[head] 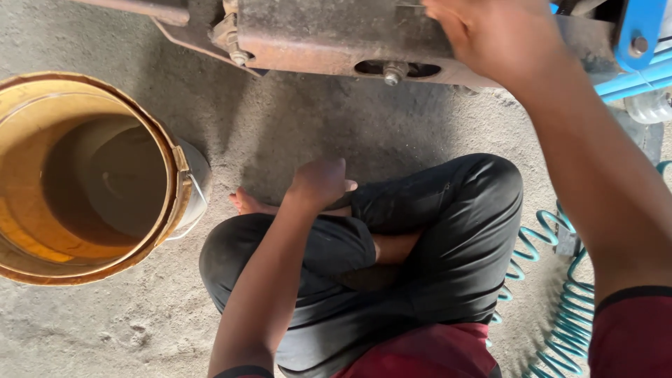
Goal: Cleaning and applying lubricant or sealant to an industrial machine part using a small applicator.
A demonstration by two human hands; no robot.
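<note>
Two hands: both bare, one up on the metal, one down at the lap.
Right hand (500, 35): laid flat on the rusted steel bracket (336, 38) at the top of the view; the fingers curl over its upper edge, and whether they grip anything behind it cannot be told.
Left hand (318, 183): loosely closed, resting on the crossed legs in black trousers (448, 238), holding nothing that shows.
Step in hand: steadying or feeling along the bracket, by my judgement (no tool is in either hand).
Next move calls for: a firm purchase near the slot bolt (394, 72).
Bracket: pitted, brown-orange, flat plate with an oval slot.
Bucket (87, 178): round, yellow-walled, holding murky liquid, on the gritty concrete floor (294, 126).
Hose (560, 294): teal coiled plastic, beside the right knee.
</note>
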